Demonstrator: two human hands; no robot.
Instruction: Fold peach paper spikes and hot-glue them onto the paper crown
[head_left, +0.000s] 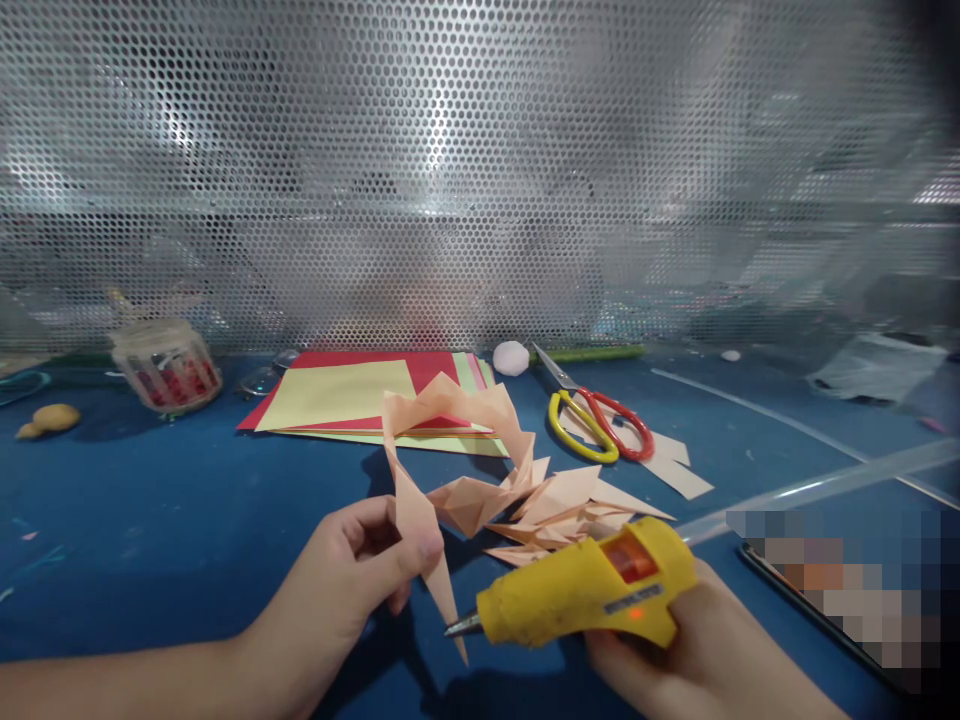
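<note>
My left hand pinches a folded peach paper piece between thumb and fingers. That piece joins a ring of folded peach paper standing above the table. In my right hand is a yellow hot glue gun, gripped by its handle, with a small orange light lit on its side. Its metal nozzle meets the lower pointed end of the paper piece in view; whether they touch I cannot tell. A clear glue stick sticks out of the gun's back. More folded peach pieces lie in a heap behind the gun.
Coloured paper sheets lie at the back, near a white ball. Scissors with red and yellow handles rest on paper strips. A glass jar stands left, a phone lies right, and a perforated metal panel rises behind.
</note>
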